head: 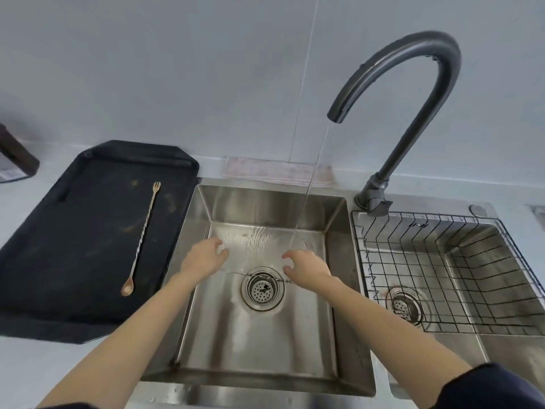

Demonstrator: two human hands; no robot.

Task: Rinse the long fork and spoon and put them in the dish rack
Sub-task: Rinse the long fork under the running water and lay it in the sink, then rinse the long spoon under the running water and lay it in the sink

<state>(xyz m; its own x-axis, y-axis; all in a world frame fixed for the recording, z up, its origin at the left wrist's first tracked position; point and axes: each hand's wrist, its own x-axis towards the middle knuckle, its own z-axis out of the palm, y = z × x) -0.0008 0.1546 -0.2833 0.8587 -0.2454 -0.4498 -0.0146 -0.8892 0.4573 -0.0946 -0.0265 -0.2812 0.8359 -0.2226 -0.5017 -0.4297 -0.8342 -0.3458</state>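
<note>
Both hands are working inside the left sink basin (206, 305) w/ water running from the faucet (413, 69). The left hand (203, 259) and right hand (306, 268) are holding a thin twisted utensil (236, 273) level between them, just above the drain (262, 289); fingers of each are curled around an end, so which end is where is hidden. It's prob one of the two long pieces, and its far ends are covered, so I can't tell more.

The other long piece, a utensil w/ spoon bowl and fork tip (143, 240), is lying on the black tray (59, 290) on the tabletop, left of the sink, untouched.

To do this step well: the stream (306, 196) is landing just beyond the right hand, not on the stem, so I'd be sliding the stem back under the flow and rolling it btwn fingertips so the twist grooves are getting flushed. Keeping grip light but sure, since wet thin metal is prob slippery. The dish rack (442, 261), sitting in the right basin, is waiting close by.
</note>
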